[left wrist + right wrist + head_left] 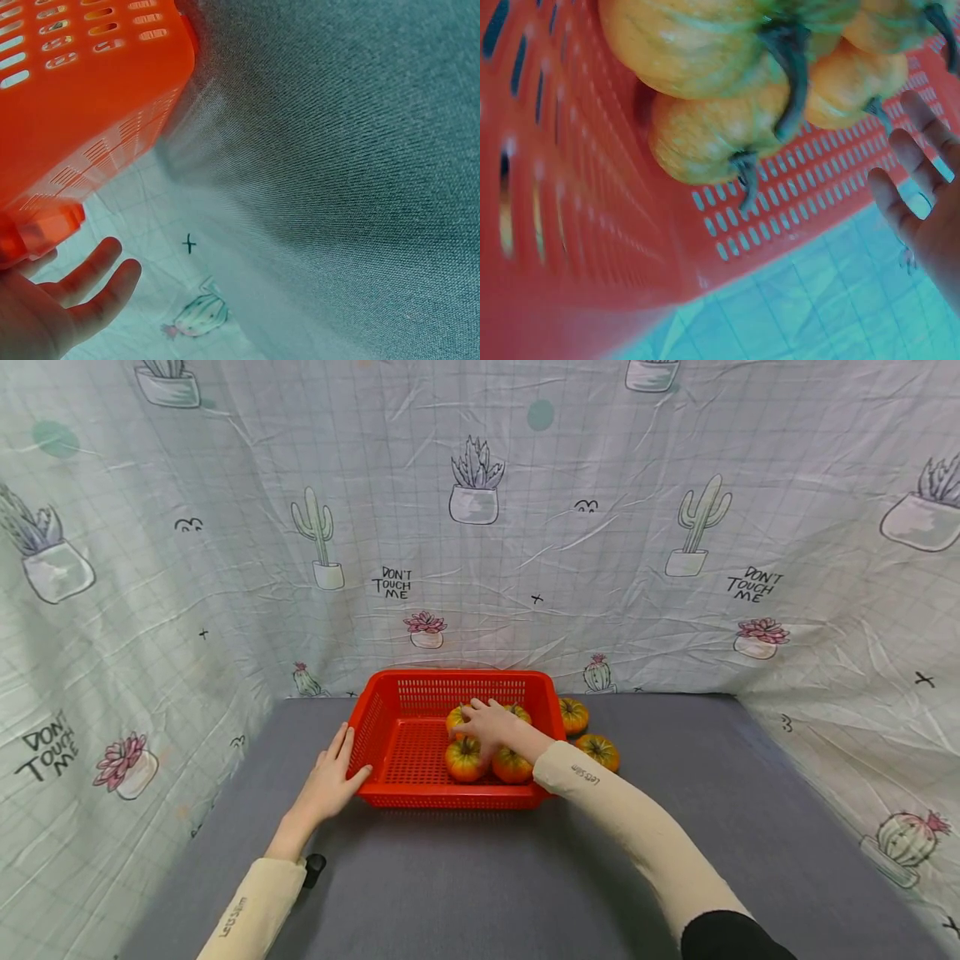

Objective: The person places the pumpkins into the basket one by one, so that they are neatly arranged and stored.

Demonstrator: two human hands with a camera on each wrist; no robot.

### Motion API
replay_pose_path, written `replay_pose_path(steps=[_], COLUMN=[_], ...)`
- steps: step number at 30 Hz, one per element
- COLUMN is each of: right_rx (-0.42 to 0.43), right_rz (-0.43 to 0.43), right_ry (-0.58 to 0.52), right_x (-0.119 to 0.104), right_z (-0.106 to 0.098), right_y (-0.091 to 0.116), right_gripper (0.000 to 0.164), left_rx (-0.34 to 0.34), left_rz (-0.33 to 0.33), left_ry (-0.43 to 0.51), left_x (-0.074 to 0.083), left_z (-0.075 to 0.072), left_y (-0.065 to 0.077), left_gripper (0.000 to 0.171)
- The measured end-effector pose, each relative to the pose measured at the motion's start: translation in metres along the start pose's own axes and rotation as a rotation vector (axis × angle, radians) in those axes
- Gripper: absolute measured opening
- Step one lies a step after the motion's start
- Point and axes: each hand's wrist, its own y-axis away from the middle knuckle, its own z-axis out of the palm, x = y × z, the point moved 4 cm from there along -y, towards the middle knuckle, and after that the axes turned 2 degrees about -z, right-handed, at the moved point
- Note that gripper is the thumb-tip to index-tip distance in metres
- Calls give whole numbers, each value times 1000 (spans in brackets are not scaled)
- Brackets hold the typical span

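Pumpkins partly behind right hand

Grey tabletop, pale cactus-print cloth

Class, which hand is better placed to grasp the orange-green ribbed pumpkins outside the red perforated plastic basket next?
Probably the right hand: it is nearer those pumpkins; the left hand is across the basket from them.

a red perforated basket is standing upright at mid-frame, four orange-yellow, green-stemmed pumpkins are clustering in its right half, two similar pumpkins are sitting just outside, right of centre
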Motion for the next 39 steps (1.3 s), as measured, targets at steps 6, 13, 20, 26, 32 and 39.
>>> replay_pose_path(steps=[6,13,20,26,32,39], right_rx=[99,204,313,458,571,705], right_rz=[-35,-88,-119,-125,-79,-10], right_ry=[10,-37,-88,-129,-136,-198], right_x=[3,4,8,15,24,35], right_z=[-23,-47,-49,-35,-8,23], right_y=[13,44,77,108,134,159], right_gripper=[61,50,35,26,20,17], left_rx=[0,0,2,6,9,17], left_rz=[-3,1,-3,3,5,3], left_ry=[0,-2,2,-7,-17,-8], left_x=[-1,0,1,2,3,2], left_z=[1,1,0,-1,-1,-1], left_y=[0,-1,0,0,2,0], left_gripper=[75,74,74,73,74,73])
